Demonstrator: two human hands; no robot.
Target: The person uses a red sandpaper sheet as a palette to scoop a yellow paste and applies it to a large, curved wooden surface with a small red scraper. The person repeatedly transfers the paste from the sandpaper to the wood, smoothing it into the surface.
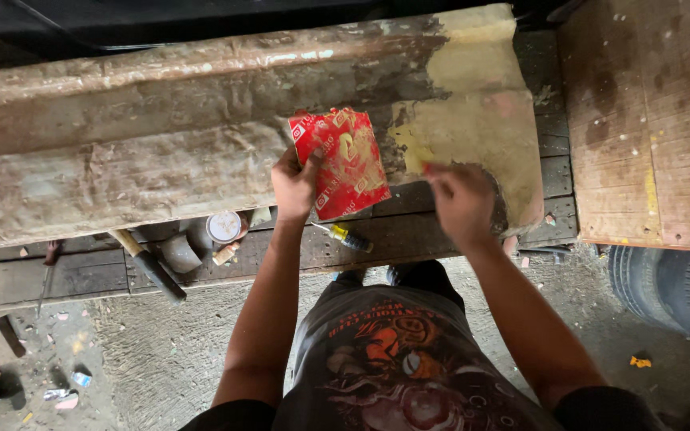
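So the person's standing over this long beat-up panel (201,152) smeared with yellowish filler, laid across a wooden tabletop (81,275). Left hand (293,187) has its grip closed on a red sheet (341,160), looks like the printed back of sandpaper, held just above the panel's lower edge. Right hand (461,199) is curled at the filler patch (473,120) near the panel's right end, fingers pinched, can't tell if anything's in them. Looks like the sanding stage, feeling the patch by hand. I'd guess the next bit needs the sheet pressed flat on that spot. Below the panel sit a hammer (149,267), a small tin (224,227) and a yellow-handled screwdriver (349,238).
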